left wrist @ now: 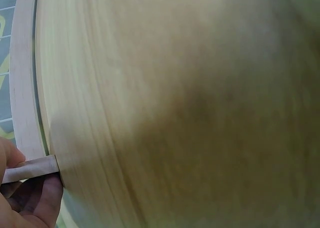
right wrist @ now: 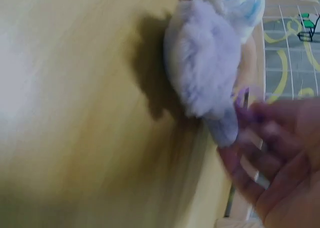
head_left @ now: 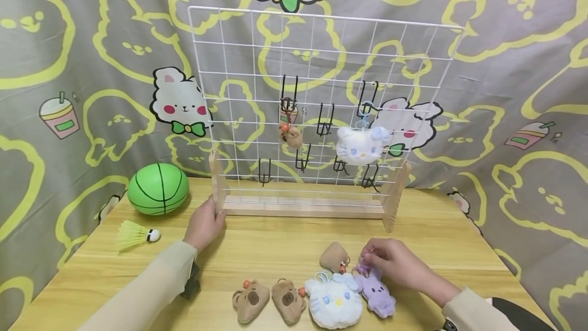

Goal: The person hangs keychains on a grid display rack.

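Left hand [head_left: 205, 225] grips pale wooden support [head_left: 216, 178], likely steadying white wire rack [head_left: 309, 105]; right hand [head_left: 397, 264] pinches purple plush keychain [head_left: 376, 292] by purple strap [head_left: 362, 268], seemingly handiest.

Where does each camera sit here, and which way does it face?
Head: on the head, facing forward-down at the grid rack and table; left grip, right grip and sleeves show.
Left wrist: worn there, facing the table and wooden foot; left grip partly shows.
Right wrist: worn there, facing the purple plush; right grip shows.
Shared by head and right wrist: purple plush.
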The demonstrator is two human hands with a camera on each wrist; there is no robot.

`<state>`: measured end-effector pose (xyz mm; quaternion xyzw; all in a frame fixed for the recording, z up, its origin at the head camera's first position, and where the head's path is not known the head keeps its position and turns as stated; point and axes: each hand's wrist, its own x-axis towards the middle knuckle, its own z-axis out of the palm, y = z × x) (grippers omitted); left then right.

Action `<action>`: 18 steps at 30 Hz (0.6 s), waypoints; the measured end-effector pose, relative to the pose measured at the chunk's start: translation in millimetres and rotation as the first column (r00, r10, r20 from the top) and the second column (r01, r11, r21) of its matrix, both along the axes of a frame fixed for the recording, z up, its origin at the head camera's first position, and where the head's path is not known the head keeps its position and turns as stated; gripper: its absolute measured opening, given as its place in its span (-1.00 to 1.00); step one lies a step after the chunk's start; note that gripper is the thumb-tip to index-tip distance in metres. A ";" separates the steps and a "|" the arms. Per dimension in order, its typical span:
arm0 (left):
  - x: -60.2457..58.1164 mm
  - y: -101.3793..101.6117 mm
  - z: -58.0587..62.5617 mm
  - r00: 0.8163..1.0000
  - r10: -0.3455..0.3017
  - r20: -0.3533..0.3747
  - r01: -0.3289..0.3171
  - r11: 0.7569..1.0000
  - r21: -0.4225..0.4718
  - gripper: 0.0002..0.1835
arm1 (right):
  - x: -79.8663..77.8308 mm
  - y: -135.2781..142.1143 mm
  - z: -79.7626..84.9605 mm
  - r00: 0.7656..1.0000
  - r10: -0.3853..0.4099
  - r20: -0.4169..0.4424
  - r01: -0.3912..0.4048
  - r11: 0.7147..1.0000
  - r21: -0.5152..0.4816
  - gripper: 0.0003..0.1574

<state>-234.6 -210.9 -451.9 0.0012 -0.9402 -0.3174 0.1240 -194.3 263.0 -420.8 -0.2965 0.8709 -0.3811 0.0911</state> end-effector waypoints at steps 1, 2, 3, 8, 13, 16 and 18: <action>0.1 0.0 -0.1 1.000 -0.001 -0.003 0.001 1.000 0.001 -0.46 | 0.2 0.9 -1.1 1.000 0.015 0.012 -0.015 0.999 -0.034 -0.85; 0.4 0.1 -0.2 1.000 -0.002 -0.004 0.002 1.000 0.002 -0.46 | 0.7 1.8 -2.5 0.999 0.033 0.020 -0.032 0.997 -0.070 -0.84; 0.7 0.2 -0.5 1.000 -0.002 -0.005 0.002 1.000 0.005 -0.46 | 1.3 2.6 -4.1 0.998 0.052 0.028 -0.049 0.993 -0.106 -0.84; 2.4 -2.3 -2.3 1.000 -0.004 0.013 0.004 1.000 0.008 -0.46 | 3.1 3.7 -9.3 0.994 0.106 0.019 -0.099 0.972 -0.214 -0.85; 2.8 -2.1 -2.5 1.000 -0.001 0.024 0.001 1.000 0.005 -0.46 | 2.5 4.6 -7.4 0.994 0.107 0.035 -0.094 0.959 -0.267 -0.83; 1.2 -0.8 -1.8 1.000 0.001 0.019 -0.001 1.000 0.007 -0.46 | 1.0 6.2 -2.6 0.991 0.122 0.064 -0.096 0.946 -0.308 -0.79; -0.1 0.3 -1.1 1.000 -0.001 0.023 0.001 1.000 0.008 -0.47 | 0.4 7.2 2.2 0.989 0.130 0.070 -0.099 0.936 -0.338 -0.78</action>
